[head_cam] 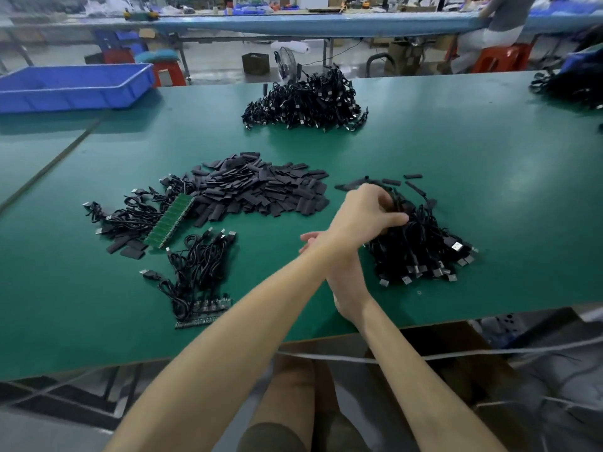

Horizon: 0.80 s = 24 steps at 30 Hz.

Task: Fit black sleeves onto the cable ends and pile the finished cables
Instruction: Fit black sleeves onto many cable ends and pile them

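Observation:
My arms cross over the green table (pixel 456 151). My left hand (pixel 365 212) reaches right, its fingers curled down onto a black cable at the top of the right-hand pile of cables (pixel 421 246). My right hand (pixel 342 278) lies flat under the left forearm with its fingers apart and nothing in it; the forearm partly hides it. A heap of flat black sleeves (pixel 261 190) sits in the middle. At front left lies a small bunch of cables (pixel 199 265) with bare plugs. A strip of green boards (pixel 171 221) lies across more cables (pixel 130 213) at the left.
A larger pile of cables (pixel 306 101) stands at the back of the table. A blue tray (pixel 71 86) sits at the back left. More black cables (pixel 574 84) lie at the right edge. A person sits on a red stool (pixel 499 57) at the far bench.

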Tool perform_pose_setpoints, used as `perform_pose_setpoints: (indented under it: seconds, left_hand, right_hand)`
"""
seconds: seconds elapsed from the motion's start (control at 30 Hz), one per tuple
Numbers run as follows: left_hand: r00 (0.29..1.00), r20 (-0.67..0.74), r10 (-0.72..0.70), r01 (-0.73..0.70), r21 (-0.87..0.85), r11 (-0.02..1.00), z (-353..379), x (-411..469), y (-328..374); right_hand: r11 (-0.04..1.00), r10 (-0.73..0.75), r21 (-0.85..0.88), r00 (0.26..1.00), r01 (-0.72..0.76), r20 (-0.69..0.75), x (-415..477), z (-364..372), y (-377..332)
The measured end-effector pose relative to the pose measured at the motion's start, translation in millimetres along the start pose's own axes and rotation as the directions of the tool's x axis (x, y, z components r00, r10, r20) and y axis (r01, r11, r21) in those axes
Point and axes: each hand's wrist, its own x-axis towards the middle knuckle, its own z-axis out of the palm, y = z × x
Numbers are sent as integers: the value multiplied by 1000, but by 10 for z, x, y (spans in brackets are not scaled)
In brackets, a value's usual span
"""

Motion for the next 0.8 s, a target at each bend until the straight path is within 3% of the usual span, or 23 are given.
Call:
perform_pose_setpoints:
  seconds: [0.1, 0.3, 0.4, 0.53, 0.67, 0.8]
  left_hand:
    - [997, -31, -70, 74, 173, 982, 207, 61, -144]
    - [996, -82, 37, -9, 318, 948, 217, 20, -175]
    - [993, -114, 21, 3, 207, 978, 157, -20, -208]
    - [945, -326, 27, -24, 14, 1000, -147, -113, -286]
    - [869, -493, -44, 108, 102, 989, -778, -310, -710]
    - [824, -560, -92, 271, 246, 930, -1336, -656, -1188]
  right_hand:
    - [994, 54, 100, 999, -54, 2, 6, -25, 32]
    - [998, 39, 44, 999, -39, 12, 21, -30, 60]
    - [998, 66, 5, 997, -66, 35, 13, -4, 27]
    - [966, 11, -258, 997, -31, -80, 30, 31, 17]
    - [987, -22, -159, 999, 18, -23, 22, 50, -20]
    - [988, -46, -146, 999, 47, 13, 30, 34, 9]
